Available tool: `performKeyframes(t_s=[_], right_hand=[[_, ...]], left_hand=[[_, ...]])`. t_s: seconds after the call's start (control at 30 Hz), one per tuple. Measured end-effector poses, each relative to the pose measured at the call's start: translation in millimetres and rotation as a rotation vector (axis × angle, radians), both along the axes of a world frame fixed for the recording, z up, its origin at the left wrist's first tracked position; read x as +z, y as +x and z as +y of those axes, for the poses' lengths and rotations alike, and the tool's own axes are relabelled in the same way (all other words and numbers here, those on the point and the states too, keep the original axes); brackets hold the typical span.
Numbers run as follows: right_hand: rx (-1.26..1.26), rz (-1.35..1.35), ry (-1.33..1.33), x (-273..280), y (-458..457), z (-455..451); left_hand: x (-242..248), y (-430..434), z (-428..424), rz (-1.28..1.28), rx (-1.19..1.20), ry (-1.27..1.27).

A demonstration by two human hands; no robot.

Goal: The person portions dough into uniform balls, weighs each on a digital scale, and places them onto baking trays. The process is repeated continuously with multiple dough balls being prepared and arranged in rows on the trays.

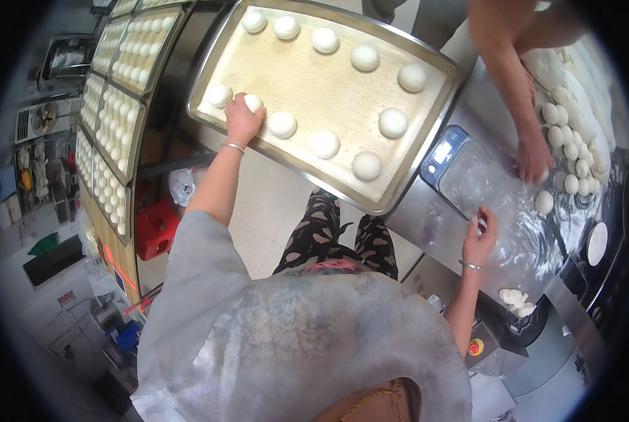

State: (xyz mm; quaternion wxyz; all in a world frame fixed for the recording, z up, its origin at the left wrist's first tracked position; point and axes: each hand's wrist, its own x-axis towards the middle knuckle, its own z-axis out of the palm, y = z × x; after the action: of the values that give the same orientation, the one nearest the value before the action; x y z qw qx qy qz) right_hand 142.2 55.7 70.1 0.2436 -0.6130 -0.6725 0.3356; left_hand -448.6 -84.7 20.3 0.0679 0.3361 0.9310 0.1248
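Note:
My left hand (244, 120) has its fingers around a dough ball (253, 103) at the near left edge of a lined metal baking tray (314, 182). Other round dough balls stand spaced along the tray's two long sides and right end, one of them (219, 96) just left of my hand. My right hand (479, 237) is over the floured metal worktable, beside the near corner of a digital scale (470, 174). Its thumb and fingers are pinched around a small white bit, seemingly dough. A single dough ball (544, 202) lies right of the scale.
A co-worker's hand (536, 158) touches the worktable (430, 211) beside a cluster of dough balls (570, 142) and a large dough mass (604, 121). Dough scraps (517, 302) lie at the near edge. Trays of dough balls (117, 126) and a red plastic stool (157, 228) stand left.

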Motion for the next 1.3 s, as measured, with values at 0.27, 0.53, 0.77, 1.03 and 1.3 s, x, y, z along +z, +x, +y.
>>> performKeyframes(t_s=[0.27,0.53,0.77,1.03,1.3], right_hand=[[-0.257,0.064,-0.109,-51.4,93.1,-32.9],[-0.686,0.076,0.063,-95.6,154.3,22.7],[-1.029,0.187,0.291,-120.7,225.1,124.2],[-0.574,-0.015,0.319,-92.4,177.5,214.1],[-0.173,-0.050,0.007,-37.6,130.2,147.4]], left_hand=[[1.0,-22.3,-3.0,0.134,-0.104,-0.127],[68.3,173.3,44.9,-0.116,-0.539,0.305],[97.3,356.7,73.2,-0.554,-0.805,0.265],[96.5,412.5,93.8,-0.679,-0.898,0.188],[93.5,419.9,110.2,-0.724,-0.856,0.177]])
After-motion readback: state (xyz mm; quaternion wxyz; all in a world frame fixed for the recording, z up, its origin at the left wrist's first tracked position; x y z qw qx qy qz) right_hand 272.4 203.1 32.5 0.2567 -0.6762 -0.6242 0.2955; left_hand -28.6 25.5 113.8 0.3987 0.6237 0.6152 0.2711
